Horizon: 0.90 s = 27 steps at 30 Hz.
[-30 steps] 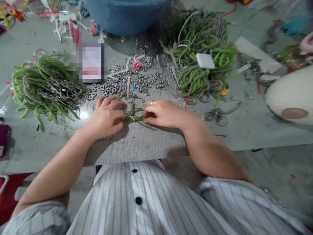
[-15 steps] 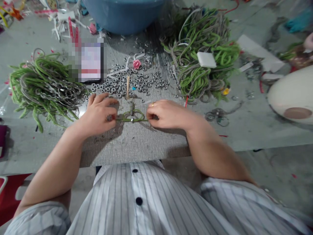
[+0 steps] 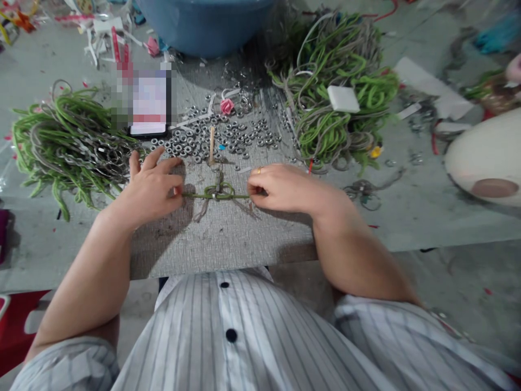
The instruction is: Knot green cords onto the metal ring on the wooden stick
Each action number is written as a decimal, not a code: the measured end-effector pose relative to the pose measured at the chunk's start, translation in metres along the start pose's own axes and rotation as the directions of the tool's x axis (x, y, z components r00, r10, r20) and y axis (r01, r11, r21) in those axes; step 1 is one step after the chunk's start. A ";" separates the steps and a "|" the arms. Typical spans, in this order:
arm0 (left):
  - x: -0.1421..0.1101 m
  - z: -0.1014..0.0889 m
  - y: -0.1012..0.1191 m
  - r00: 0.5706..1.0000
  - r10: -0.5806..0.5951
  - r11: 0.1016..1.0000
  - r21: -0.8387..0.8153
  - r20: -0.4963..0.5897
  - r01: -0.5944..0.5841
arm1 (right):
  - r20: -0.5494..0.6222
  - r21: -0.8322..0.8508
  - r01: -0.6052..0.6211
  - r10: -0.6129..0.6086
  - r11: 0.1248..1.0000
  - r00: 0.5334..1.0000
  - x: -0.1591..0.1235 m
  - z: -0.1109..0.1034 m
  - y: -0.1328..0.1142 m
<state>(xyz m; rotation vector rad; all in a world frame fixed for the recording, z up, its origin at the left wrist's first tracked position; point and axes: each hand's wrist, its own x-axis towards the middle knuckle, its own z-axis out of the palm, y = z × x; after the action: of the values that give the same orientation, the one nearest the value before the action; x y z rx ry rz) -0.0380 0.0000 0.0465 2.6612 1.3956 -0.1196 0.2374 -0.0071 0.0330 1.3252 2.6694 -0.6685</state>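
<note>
A green and grey cord point(image 3: 220, 191), looped and knotted with a small metal nut on it, lies on the table between my hands. My left hand point(image 3: 152, 182) pinches the cord's left end between thumb and forefinger, its other fingers spread. At the other side my right hand point(image 3: 279, 187), with a ring on one finger, is closed on the right end. The green strand is drawn straight between them, and loose grey ends hang toward me. Just beyond the knot stands or lies a thin wooden stick point(image 3: 211, 144); its lower end meets the cord's top.
Many metal nuts point(image 3: 189, 141) are scattered beyond my hands, near a pink rose point(image 3: 227, 106). Green-grey cord bundles lie left point(image 3: 69, 146) and right point(image 3: 337, 108). A phone point(image 3: 149, 103) and a blue basin point(image 3: 207, 27) are farther back; a pale rounded object point(image 3: 488, 157) sits right.
My left hand has moved left and the knot's loops have shrunk as the green strand stretched out. Grey ends now show below the knot. My right hand has shifted slightly right.
</note>
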 end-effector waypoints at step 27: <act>-0.002 0.005 -0.001 1.000 -0.017 1.000 -0.010 0.009 0.017 | -0.354 -0.162 0.225 -0.269 0.961 0.896 0.025 0.037 -0.034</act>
<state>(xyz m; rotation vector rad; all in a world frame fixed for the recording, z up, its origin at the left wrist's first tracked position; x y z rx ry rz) -0.0405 -0.0018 0.0420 2.6379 1.4127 -0.1251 0.1915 -0.0226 0.0046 1.1943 3.1631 -0.2899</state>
